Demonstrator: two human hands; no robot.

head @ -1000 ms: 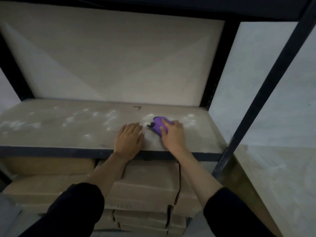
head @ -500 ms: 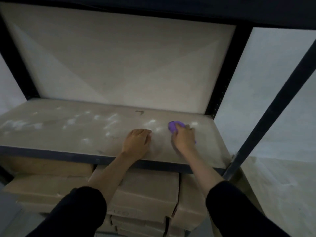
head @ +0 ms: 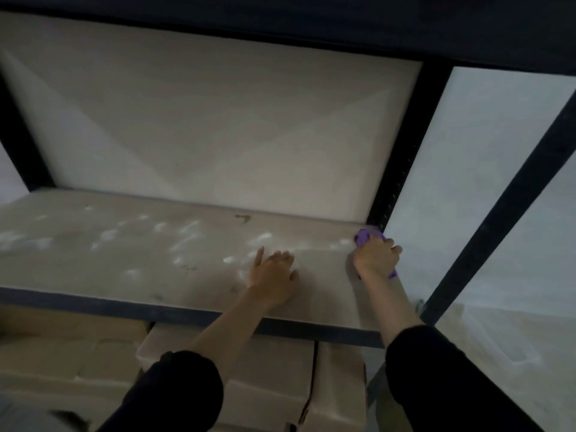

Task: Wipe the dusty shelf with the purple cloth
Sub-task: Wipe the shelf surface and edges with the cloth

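The dusty shelf is a pale board in a dark metal frame, with white dust patches across its left and middle. My right hand grips the purple cloth at the shelf's far right, near the back corner post. Bits of cloth show past my fingers and under my wrist. My left hand rests flat on the board, fingers spread, to the left of the cloth hand and near the front edge.
Dark upright posts stand at the back right and the front right. An upper shelf hangs overhead. Stacked cardboard boxes sit below the shelf. A pale wall closes the back.
My right hand has slid the purple cloth rightward and back, from the shelf's middle to its right rear corner. My left hand has stayed on the board, its fingers spreading a little.
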